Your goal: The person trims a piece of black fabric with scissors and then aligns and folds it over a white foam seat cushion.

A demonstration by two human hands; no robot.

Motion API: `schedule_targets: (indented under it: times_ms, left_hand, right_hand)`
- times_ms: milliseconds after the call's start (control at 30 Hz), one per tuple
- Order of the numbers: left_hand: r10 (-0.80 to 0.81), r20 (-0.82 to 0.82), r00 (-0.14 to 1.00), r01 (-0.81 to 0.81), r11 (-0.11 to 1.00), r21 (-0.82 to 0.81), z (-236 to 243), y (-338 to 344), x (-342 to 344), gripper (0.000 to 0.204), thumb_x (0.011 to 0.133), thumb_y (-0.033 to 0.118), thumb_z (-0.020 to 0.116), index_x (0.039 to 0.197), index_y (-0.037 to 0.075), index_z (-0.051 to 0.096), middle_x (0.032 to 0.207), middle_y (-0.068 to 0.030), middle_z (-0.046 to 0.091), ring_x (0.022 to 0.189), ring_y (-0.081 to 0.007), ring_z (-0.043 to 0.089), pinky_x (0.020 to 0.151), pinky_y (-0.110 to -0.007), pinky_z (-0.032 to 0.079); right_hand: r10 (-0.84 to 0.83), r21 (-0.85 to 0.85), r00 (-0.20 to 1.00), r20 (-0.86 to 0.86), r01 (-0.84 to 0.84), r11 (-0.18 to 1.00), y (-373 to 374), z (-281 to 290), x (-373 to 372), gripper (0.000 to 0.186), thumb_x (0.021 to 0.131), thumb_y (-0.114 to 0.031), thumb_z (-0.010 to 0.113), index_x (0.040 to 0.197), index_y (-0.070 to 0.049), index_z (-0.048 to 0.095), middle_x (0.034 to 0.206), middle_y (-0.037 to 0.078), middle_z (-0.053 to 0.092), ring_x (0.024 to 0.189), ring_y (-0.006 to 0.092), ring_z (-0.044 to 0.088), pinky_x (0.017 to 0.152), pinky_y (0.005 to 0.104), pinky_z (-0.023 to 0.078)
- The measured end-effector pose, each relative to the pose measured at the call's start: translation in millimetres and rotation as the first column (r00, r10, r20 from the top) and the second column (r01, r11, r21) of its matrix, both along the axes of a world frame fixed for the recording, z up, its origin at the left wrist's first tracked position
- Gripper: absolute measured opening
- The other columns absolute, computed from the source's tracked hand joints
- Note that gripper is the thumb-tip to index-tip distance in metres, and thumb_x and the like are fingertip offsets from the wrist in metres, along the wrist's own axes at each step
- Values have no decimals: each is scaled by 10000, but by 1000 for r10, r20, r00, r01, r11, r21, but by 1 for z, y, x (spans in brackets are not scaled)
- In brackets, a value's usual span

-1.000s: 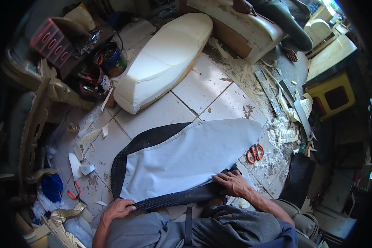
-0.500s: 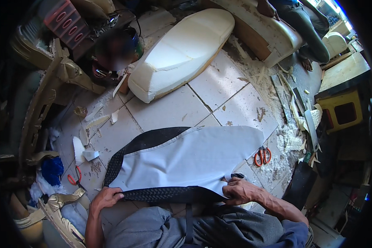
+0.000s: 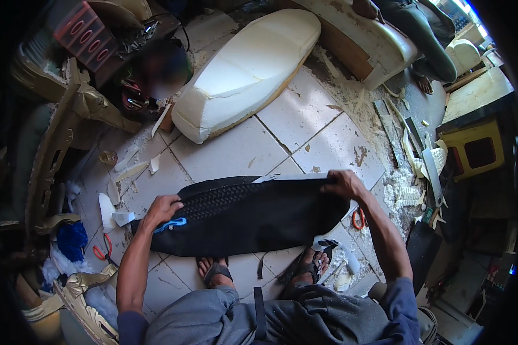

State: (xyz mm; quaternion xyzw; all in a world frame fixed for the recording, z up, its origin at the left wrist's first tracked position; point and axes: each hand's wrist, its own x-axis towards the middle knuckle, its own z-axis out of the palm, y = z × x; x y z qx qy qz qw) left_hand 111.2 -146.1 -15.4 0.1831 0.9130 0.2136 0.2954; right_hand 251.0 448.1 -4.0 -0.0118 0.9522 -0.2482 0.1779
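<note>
My left hand (image 3: 163, 210) grips the near-left part of a black cover (image 3: 270, 218), its fingers curled over a textured woven-look strip. A small blue looped piece (image 3: 170, 224) shows on the cover below that hand. My right hand (image 3: 343, 185) holds the far right edge, where a strip of pale underside shows. Red-handled scissors (image 3: 358, 218) lie just right of the cover, partly hidden. Beyond it rests a long cream foam seat (image 3: 242, 80) on a wooden base.
Around the tiled floor (image 3: 293, 132) are foam scraps and metal strips (image 3: 429, 175), more scissors (image 3: 101, 250), carved furniture frames (image 3: 57, 144) and a yellow plastic piece (image 3: 469, 149). Another person (image 3: 426, 40) is by a pale bench (image 3: 374, 52). My sandalled feet show below the cover.
The cover has turned over from pale side to black side up. Both my hands have moved up and forward from its near edge, uncovering my feet.
</note>
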Motion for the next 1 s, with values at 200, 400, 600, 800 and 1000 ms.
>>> schedule_targets:
  times_ms: [200, 400, 600, 800, 1000]
  left_hand:
    - [16, 34, 999, -13, 995, -97, -6, 22, -17, 293, 882, 282, 724, 1027, 29, 746, 883, -215, 724, 854, -355, 714, 791, -414, 525]
    - [108, 75, 991, -100, 990, -104, 3, 22, -17, 309, 878, 316, 729, 1039, 55, 763, 892, -222, 732, 882, -392, 711, 838, -438, 531]
    - [127, 101, 987, -113, 984, -136, 4, 26, -28, 319, 871, 335, 736, 1050, 73, 768, 860, -226, 728, 853, -394, 713, 822, -447, 532]
    - [44, -52, 998, -54, 972, -229, 5, 37, -26, 328, 851, 333, 772, 1015, 49, 761, 941, -226, 689, 931, -393, 677, 836, -476, 515]
    - [-26, -356, 934, 22, 1000, -16, -11, 33, -10, 282, 803, 226, 819, 942, 8, 709, 1012, -167, 555, 898, -387, 613, 816, -473, 506]
  right_hand:
    - [129, 76, 991, -28, -127, 989, 50, -64, -7, 295, 906, -429, 702, 941, -136, 702, 872, 144, 691, 818, 345, 677, 720, 448, 537]
    - [119, 71, 993, -17, -118, 990, 44, -60, -9, 224, 940, -342, 633, 951, -132, 710, 887, 132, 678, 863, 353, 663, 756, 440, 533]
    - [56, 31, 998, 26, -57, 998, 47, -57, -15, 230, 914, -329, 642, 947, -110, 704, 907, 136, 702, 851, 353, 679, 744, 443, 535]
    - [-6, 214, 1000, -9, 7, 977, 26, -38, -12, 209, 892, -308, 662, 939, -111, 709, 929, 126, 724, 848, 347, 695, 706, 439, 543]
    - [14, 224, 1000, -22, -8, 974, 44, -52, 0, 205, 888, -277, 688, 965, -92, 734, 957, 119, 746, 858, 311, 712, 698, 403, 553]
